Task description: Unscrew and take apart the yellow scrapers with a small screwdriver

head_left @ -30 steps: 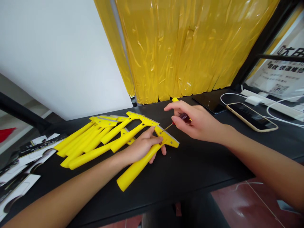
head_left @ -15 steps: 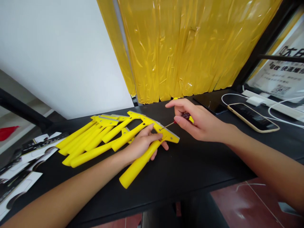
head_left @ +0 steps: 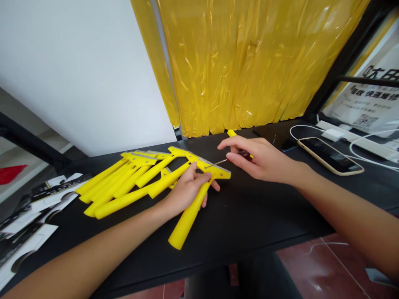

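Observation:
My left hand [head_left: 195, 182] is closed around the neck of a yellow scraper [head_left: 190, 216], a tool with a round handle and a wide head edged by a metal blade. Its handle points down towards the table's front edge. In my right hand [head_left: 249, 155] is a screwdriver [head_left: 241, 153] with a dark red handle, pinched between thumb and fingers. The thin shaft reaches left, and its tip meets a screw on the scraper's head. To the left lie several more yellow scrapers [head_left: 124, 176], heaped together with their heads pointing away from me.
Everything lies on a black table [head_left: 249, 224]. Printed cards [head_left: 37, 232] are piled at the left. To the right are a phone [head_left: 330, 155], a dark tablet-like slab [head_left: 277, 139] and a power strip [head_left: 358, 137] with white cables. Yellow film [head_left: 230, 66] hangs behind.
The held scraper has turned slightly, its handle end swinging right and its head tilting up a little. The screwdriver tip stays at the screw. My right hand has barely shifted.

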{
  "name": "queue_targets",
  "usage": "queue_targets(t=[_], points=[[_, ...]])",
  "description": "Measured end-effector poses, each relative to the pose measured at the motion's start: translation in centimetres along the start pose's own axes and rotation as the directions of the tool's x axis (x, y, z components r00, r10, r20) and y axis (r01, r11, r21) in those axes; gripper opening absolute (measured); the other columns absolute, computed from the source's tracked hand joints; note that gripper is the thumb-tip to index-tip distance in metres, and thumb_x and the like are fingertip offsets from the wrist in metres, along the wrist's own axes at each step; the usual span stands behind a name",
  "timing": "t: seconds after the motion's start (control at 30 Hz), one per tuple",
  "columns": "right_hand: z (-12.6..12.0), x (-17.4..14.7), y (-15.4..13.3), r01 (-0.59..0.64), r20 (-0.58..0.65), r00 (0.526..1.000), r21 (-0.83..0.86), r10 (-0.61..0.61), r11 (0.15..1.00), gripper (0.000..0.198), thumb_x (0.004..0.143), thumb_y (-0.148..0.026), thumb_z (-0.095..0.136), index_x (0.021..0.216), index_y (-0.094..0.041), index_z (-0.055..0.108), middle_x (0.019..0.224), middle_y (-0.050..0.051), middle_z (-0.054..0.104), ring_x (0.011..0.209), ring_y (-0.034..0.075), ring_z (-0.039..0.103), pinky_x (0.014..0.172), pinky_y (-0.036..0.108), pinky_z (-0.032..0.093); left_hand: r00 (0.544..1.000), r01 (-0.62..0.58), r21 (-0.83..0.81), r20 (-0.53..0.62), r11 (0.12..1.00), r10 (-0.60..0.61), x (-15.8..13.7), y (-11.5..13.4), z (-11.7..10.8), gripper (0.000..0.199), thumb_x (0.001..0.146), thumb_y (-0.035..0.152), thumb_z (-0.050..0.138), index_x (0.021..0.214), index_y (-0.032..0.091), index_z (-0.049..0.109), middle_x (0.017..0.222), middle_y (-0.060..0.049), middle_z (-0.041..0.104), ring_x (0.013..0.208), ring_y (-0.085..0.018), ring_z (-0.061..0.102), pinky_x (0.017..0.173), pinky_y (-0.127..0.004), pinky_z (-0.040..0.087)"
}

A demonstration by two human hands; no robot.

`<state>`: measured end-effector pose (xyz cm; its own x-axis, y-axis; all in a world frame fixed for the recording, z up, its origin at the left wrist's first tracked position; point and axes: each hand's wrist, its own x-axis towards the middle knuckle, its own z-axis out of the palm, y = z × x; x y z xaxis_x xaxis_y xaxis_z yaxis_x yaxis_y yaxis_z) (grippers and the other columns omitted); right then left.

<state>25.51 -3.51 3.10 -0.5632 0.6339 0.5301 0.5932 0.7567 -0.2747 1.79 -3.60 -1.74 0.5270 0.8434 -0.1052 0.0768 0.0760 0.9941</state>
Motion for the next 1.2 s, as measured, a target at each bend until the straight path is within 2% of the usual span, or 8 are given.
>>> queue_targets(t=[0.23,0.4,0.57,0.7,0.8,0.9,1.07,1.2], points=[[-0.1,0.0,1.3,0.088,-0.058,0.994,-0.010,-0.088,0.996,0.035,0.103,-0.028,0.042,0.135,-0.022,0.055,0.118,0.009,0.068,0.102,0.022,0.065,0.088,0.034,0.048,0.998,-0.056,-0.017,-0.036,0.998,0.055,0.1,-0.2,-0.2,0.023,0.098,0.041,0.052,0.102,0.022,0.039,0.084,-0.002,0.072,0.037,-0.009,0.053,0.036,-0.020,0.038],[0.5,0.4,2.4,0.038,-0.172,0.985,0.026,-0.033,0.999,0.037,0.103,-0.027,0.041,0.138,-0.023,0.054,0.115,0.009,0.067,0.103,0.023,0.064,0.090,0.036,0.050,0.989,-0.130,0.018,-0.062,0.991,0.131,-0.1,0.0,0.2,0.025,0.098,0.042,0.053,0.102,0.023,0.038,0.087,-0.003,0.072,0.040,-0.009,0.055,0.038,-0.021,0.041],[2.5,0.3,3.0,0.066,0.043,0.997,0.055,-0.069,0.996,0.039,0.102,-0.021,0.039,0.137,-0.023,0.055,0.111,0.010,0.066,0.103,0.024,0.062,0.090,0.040,0.050,0.981,-0.185,0.020,-0.061,0.983,0.186,-0.9,1.4,1.4,0.029,0.097,0.044,0.056,0.104,0.025,0.036,0.096,-0.003,0.071,0.051,-0.012,0.063,0.044,-0.023,0.048],[3.1,0.3,3.1,-0.106,-0.058,0.991,0.182,0.118,0.978,0.030,0.103,-0.027,0.040,0.127,-0.024,0.057,0.111,0.009,0.064,0.099,0.023,0.061,0.088,0.041,0.049,0.963,-0.245,0.227,-0.052,0.942,0.263,-1.4,2.5,1.3,0.025,0.098,0.045,0.055,0.106,0.025,0.044,0.100,-0.003,0.071,0.054,-0.012,0.063,0.042,-0.022,0.045],[3.0,0.5,3.6,-0.239,-0.188,0.923,0.400,0.334,0.885,0.022,0.104,-0.037,0.040,0.109,-0.024,0.057,0.093,0.004,0.061,0.084,0.019,0.058,0.080,0.036,0.048,0.892,-0.355,0.597,-0.014,0.719,0.451,-1.3,2.6,0.3,0.021,0.101,0.039,0.051,0.116,0.025,0.056,0.101,-0.004,0.072,0.064,-0.012,0.066,0.059,-0.026,0.051],[3.0,0.7,4.1,-0.232,-0.229,0.890,0.515,0.394,0.825,0.024,0.104,-0.043,0.040,0.101,-0.023,0.053,0.080,0.000,0.056,0.077,0.017,0.054,0.080,0.035,0.045,0.827,-0.355,0.829,0.063,0.433,0.558,-1.0,2.1,-0.6,0.023,0.103,0.030,0.046,0.119,0.024,0.062,0.103,-0.005,0.073,0.085,-0.018,0.070,0.077,-0.032,0.053],[3.4,0.6,3.7,-0.162,-0.142,0.941,0.610,0.308,0.776,0.020,0.103,-0.044,0.044,0.103,-0.024,0.046,0.088,0.000,0.054,0.080,0.016,0.055,0.081,0.035,0.047,0.867,-0.293,0.933,0.166,0.211,0.471,-0.4,0.9,-1.2,0.024,0.103,0.024,0.044,0.115,0.025,0.065,0.112,-0.006,0.073,0.102,-0.023,0.069,0.084,-0.034,0.051],[3.5,0.3,2.8,-0.233,0.066,0.971,0.497,0.231,0.836,0.031,0.093,-0.041,0.062,0.115,-0.023,0.049,0.103,0.003,0.051,0.083,0.015,0.053,0.075,0.031,0.050,0.890,-0.234,0.965,0.164,0.117,0.426,-0.3,0.5,-1.3,0.020,0.102,0.028,0.046,0.115,0.024,0.062,0.113,-0.006,0.073,0.098,-0.025,0.070,0.077,-0.035,0.051]])
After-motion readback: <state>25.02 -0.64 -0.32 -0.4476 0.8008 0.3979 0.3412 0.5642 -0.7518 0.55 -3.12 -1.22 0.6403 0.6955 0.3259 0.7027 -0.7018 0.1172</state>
